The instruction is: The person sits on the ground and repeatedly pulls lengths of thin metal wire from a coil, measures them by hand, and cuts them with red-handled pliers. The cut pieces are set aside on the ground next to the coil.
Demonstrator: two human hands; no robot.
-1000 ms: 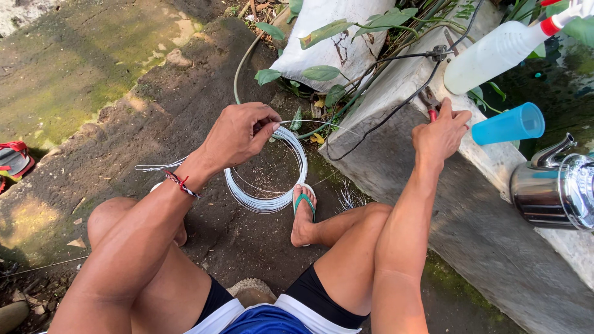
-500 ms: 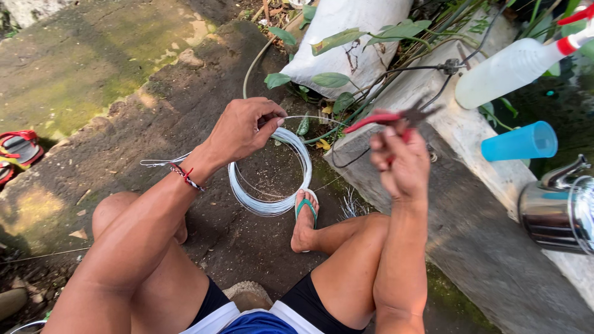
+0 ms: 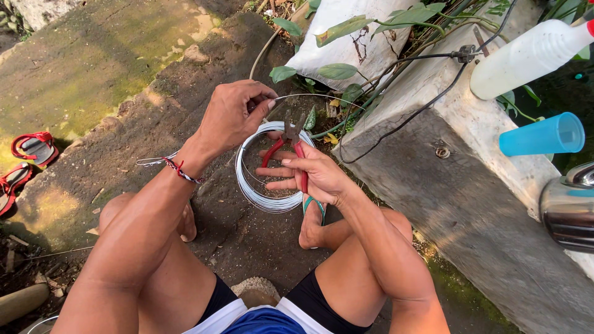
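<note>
I squat on dirt ground. My left hand (image 3: 232, 117) pinches the loose end of a thin silvery wire (image 3: 322, 99) that arcs to the right. Its coil (image 3: 247, 185) lies on the ground between my feet. My right hand (image 3: 312, 176) grips red-handled pliers (image 3: 291, 145) over the coil, jaws pointing up toward the wire end. A braided bracelet circles my left wrist.
A concrete ledge (image 3: 470, 204) runs along the right with a white spray bottle (image 3: 526, 59), a blue cup (image 3: 541, 136) and a steel kettle (image 3: 569, 207). A black cable (image 3: 408, 120) hangs over it. White sack (image 3: 352, 37) and plants behind; red sandals (image 3: 28, 161) at left.
My right hand picked the red pliers off the ledge and brought them down left to the coil. My left hand stayed at the coil, holding the wire end.
</note>
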